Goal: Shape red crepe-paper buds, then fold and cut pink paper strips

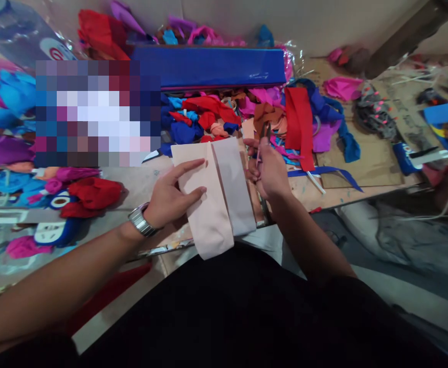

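Note:
My left hand (172, 194), with a metal watch on the wrist, grips the left strip of a folded pale peach sheet (212, 199). The sheet is split lengthwise into two strips that hang over the table's front edge. My right hand (268, 171) is closed around a pair of scissors (264, 134), whose dark blades point away from me just right of the sheet's right strip. Both hands sit above a cardboard-covered work surface (365, 158).
Behind the sheet lies a heap of red, blue, pink and orange scraps (216, 115). A long blue roll (208, 66) lies across the back. A red strip (299, 128) and blue ribbon (326, 171) are at the right. Colourful paper flowers (89, 194) cover the left.

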Demonstrator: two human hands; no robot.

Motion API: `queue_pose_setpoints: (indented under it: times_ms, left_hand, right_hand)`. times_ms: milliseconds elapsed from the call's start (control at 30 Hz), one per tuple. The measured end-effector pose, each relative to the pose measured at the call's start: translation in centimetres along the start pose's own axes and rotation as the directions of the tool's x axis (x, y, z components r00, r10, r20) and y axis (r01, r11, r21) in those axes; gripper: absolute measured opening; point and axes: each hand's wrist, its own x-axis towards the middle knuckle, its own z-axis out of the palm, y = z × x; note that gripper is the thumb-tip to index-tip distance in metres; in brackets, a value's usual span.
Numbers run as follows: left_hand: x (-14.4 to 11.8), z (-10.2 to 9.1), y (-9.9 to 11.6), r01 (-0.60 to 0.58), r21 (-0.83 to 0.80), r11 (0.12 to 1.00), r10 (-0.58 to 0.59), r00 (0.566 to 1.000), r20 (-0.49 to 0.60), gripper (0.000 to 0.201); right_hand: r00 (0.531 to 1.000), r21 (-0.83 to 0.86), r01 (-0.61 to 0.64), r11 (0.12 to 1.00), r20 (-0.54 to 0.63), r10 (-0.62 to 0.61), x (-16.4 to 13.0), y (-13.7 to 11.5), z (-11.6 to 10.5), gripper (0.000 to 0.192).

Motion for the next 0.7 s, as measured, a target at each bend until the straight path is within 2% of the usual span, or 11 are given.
queue_pose_setpoints:
  times_ms: [100,200,267,367,433,500,700]
  left_hand:
    - [0.0,-0.1,0.0,0.005,0.006,1.0,-0.005,1.0,-0.001,0.06]
    - [0.0,-0.2,0.2,0.014,-0.03,0.999,-0.014,1.0,0.015,0.057]
    - [-0.1,-0.2,0.2,0.019,-0.046,0.999,-0.018,0.999,0.028,0.056]
    - [-0.1,-0.3,0.3,0.033,-0.07,0.997,-0.032,0.999,0.022,0.057]
    - [-0.1,-0.3,0.3,0.024,-0.09,0.996,-0.023,1.0,0.007,0.059]
    - [-0.2,-0.4,0.3,-0.006,-0.109,0.994,0.005,1.0,-0.008,0.06]
    - [-0.5,-0.5,0.4,-0.081,-0.087,0.993,0.078,0.996,-0.033,0.057]
  right_hand:
    - [0.998,0.019,-0.053,0.998,0.018,0.053,-2.9,-1.0,-0.3,0.063]
    - [0.977,0.042,-0.199,0.979,0.092,0.194,-7.0,-1.2,-0.8,0.06]
    - [0.943,0.023,-0.287,0.958,0.183,0.278,-9.7,-0.8,-1.3,0.057]
    - [0.864,-0.091,-0.371,0.924,0.331,0.38,-12.8,-0.3,-2.1,0.049]
    - [0.815,-0.177,-0.393,0.902,0.387,0.431,-13.9,-0.2,-2.3,0.044]
    - [0.789,-0.218,-0.407,0.887,0.405,0.462,-14.4,-0.2,-2.4,0.041]
    - [0.76,-0.305,-0.361,0.881,0.451,0.468,-14.6,-0.8,-2.0,0.042]
